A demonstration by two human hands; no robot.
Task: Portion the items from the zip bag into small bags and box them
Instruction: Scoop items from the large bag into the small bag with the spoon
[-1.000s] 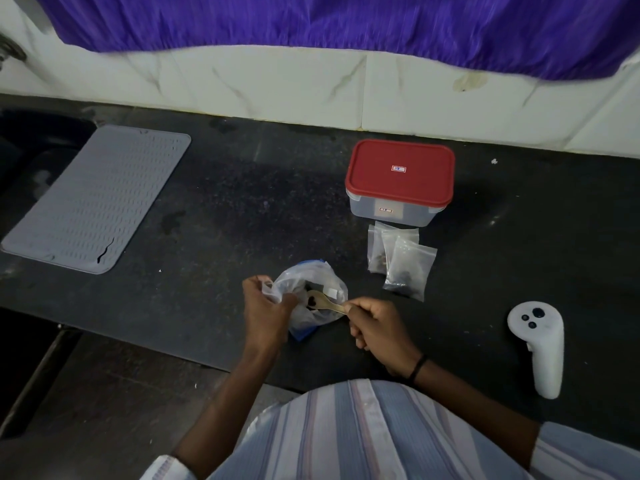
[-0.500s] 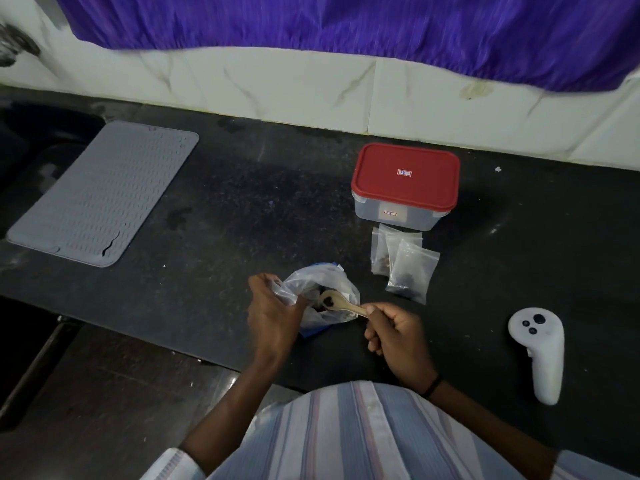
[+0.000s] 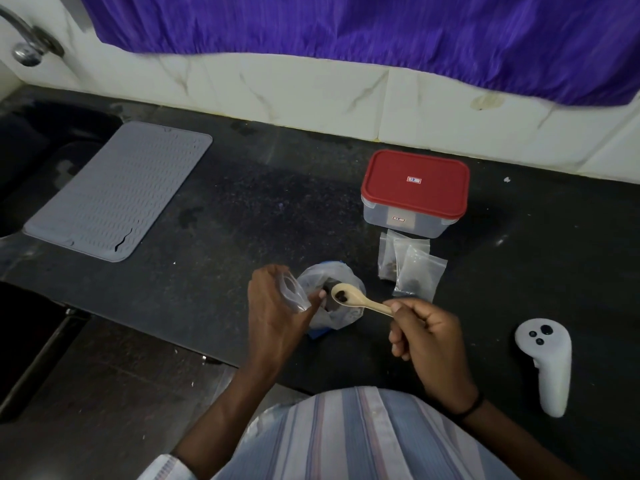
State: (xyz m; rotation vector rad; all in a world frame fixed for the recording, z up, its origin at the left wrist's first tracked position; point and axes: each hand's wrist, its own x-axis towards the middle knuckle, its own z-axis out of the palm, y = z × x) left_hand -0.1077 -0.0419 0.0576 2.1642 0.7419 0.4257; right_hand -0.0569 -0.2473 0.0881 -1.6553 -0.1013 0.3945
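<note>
Head view – spoon [image 3: 349, 296] load indistinct – dark bits.

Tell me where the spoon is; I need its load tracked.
Head view: the spoon is in the right hand, bowl above the zip bag near the counter's front edge.
</note>
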